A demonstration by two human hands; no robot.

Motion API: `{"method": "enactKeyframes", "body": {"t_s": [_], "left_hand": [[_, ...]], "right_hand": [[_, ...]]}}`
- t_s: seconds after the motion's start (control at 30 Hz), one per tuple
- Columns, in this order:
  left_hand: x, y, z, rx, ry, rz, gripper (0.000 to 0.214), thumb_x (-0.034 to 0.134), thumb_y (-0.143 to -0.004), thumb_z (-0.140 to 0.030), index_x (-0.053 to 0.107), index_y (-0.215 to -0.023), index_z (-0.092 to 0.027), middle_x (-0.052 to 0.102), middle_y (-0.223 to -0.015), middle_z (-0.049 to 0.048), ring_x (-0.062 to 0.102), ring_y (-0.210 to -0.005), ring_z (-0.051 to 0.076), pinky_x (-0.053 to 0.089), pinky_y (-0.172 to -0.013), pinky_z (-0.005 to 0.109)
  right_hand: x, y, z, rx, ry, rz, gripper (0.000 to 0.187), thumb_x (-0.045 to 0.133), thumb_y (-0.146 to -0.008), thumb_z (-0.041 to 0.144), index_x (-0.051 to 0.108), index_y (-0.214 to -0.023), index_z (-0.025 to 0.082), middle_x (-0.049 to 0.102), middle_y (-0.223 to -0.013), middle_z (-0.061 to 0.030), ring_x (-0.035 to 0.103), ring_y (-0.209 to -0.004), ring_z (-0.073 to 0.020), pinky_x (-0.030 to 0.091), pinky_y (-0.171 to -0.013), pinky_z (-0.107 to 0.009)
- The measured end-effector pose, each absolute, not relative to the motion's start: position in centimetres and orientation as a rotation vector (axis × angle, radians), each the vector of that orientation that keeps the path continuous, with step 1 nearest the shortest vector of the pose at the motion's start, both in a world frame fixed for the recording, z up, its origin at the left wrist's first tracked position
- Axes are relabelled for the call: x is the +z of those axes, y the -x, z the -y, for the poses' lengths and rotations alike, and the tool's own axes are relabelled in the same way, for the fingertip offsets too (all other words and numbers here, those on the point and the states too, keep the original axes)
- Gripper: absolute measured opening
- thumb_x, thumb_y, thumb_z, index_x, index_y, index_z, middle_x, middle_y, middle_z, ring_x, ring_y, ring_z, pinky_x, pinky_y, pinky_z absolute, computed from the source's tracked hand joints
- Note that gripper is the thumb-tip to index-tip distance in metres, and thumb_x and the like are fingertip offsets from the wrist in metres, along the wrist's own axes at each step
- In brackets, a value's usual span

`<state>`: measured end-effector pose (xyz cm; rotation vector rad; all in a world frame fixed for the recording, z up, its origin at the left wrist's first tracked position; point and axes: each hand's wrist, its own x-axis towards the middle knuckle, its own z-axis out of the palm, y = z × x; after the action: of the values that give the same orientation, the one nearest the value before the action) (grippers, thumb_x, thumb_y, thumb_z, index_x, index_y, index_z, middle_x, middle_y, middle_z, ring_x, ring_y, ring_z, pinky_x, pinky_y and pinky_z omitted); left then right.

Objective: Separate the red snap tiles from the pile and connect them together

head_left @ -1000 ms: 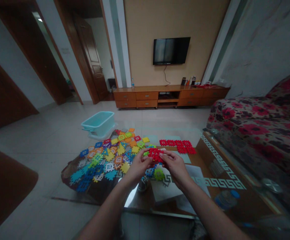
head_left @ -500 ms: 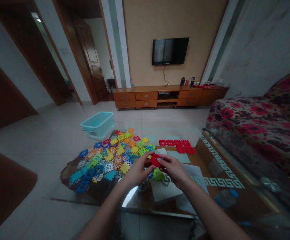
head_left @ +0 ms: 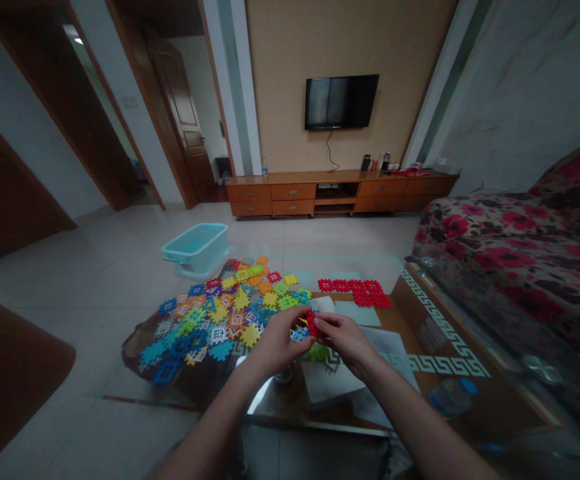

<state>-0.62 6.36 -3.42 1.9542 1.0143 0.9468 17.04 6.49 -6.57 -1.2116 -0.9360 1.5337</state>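
Both my hands are raised over a glass coffee table, close together. My left hand [head_left: 280,341] and my right hand [head_left: 343,340] pinch a small red interlocking plastic piece [head_left: 312,324] between them, and their fingers hide most of it. Just left of it, a blue-and-white plastic tile [head_left: 299,335] shows beside my left fingers. A lime green tile [head_left: 319,352] lies under my hands. To the left spreads a heap of multicoloured snowflake-shaped plastic tiles [head_left: 220,320]. Beyond my hands lies a flat joined sheet of red tiles [head_left: 353,292].
The glass coffee table [head_left: 445,365] has a Greek-key border and holds papers [head_left: 330,383] and a water bottle [head_left: 453,398]. A pale blue plastic basket [head_left: 195,248] stands behind the heap. A floral sofa [head_left: 495,267] runs along the right.
The red piece has shrunk from view as my fingers close around it, and my hands have drawn closer together. The green tile is now partly covered by my right hand.
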Motion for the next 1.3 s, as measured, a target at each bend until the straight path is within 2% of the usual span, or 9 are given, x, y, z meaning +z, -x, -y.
{"method": "enactKeyframes", "body": {"t_s": [0.43,0.67,0.87,0.97,1.13,1.3], "left_hand": [[-3.6,0.8,-6.5,0.922,-2.088,-1.083,0.049,0.072,-0.076,-0.020,0.062,-0.124,-0.022,0.070,-0.117,0.0067,0.066,-0.101,0.022,0.053,-0.093,0.039],[-3.4,0.7,-6.4,0.925,-2.095,-1.073,0.051,0.070,-0.076,-0.018,0.061,-0.125,-0.023,0.070,-0.118,0.0063,0.066,-0.104,0.022,0.052,-0.095,0.040],[-3.2,0.7,-6.4,0.921,-2.109,-1.085,0.050,0.070,-0.075,-0.017,0.062,-0.123,-0.022,0.070,-0.116,0.0064,0.066,-0.102,0.022,0.052,-0.094,0.040],[-2.9,0.6,-6.3,0.932,-2.110,-1.082,0.048,0.070,-0.075,-0.016,0.062,-0.122,-0.022,0.070,-0.113,0.0060,0.066,-0.098,0.021,0.053,-0.092,0.039],[-2.4,0.6,-6.3,0.959,-2.063,-1.093,0.049,0.074,-0.073,-0.018,0.063,-0.121,-0.023,0.070,-0.111,0.0063,0.065,-0.098,0.021,0.052,-0.091,0.040],[-2.1,0.5,-6.7,1.063,-1.785,-1.073,0.047,0.075,-0.076,-0.026,0.063,-0.121,-0.024,0.068,-0.117,0.0080,0.066,-0.097,0.021,0.055,-0.084,0.038]], "right_hand": [[-7.1,-17.1,-6.7,1.483,1.215,0.992,0.032,0.078,-0.071,0.039,0.076,-0.095,0.019,0.073,-0.093,-0.0082,0.062,-0.072,-0.0146,0.048,-0.065,-0.028],[-7.2,-17.0,-6.7,1.472,1.209,1.003,0.032,0.077,-0.070,0.039,0.075,-0.094,0.017,0.073,-0.089,-0.0075,0.061,-0.068,-0.0136,0.048,-0.064,-0.028],[-6.7,-17.0,-6.9,1.472,1.251,1.001,0.024,0.075,-0.074,0.038,0.075,-0.086,0.018,0.071,-0.077,-0.0042,0.058,-0.061,-0.0122,0.047,-0.060,-0.026],[-6.2,-17.3,-7.1,1.470,1.302,0.976,0.020,0.073,-0.076,0.037,0.074,-0.080,0.017,0.071,-0.079,-0.0051,0.060,-0.063,-0.0127,0.047,-0.060,-0.025],[-5.0,-17.7,-7.1,1.567,1.318,0.848,0.017,0.071,-0.079,0.032,0.073,-0.082,0.016,0.071,-0.081,-0.0065,0.060,-0.063,-0.0118,0.046,-0.058,-0.023],[-3.4,-17.7,-6.5,1.747,1.126,0.582,0.013,0.073,-0.075,0.028,0.067,-0.083,0.019,0.069,-0.078,-0.0017,0.059,-0.063,-0.0113,0.041,-0.053,-0.022]]}}
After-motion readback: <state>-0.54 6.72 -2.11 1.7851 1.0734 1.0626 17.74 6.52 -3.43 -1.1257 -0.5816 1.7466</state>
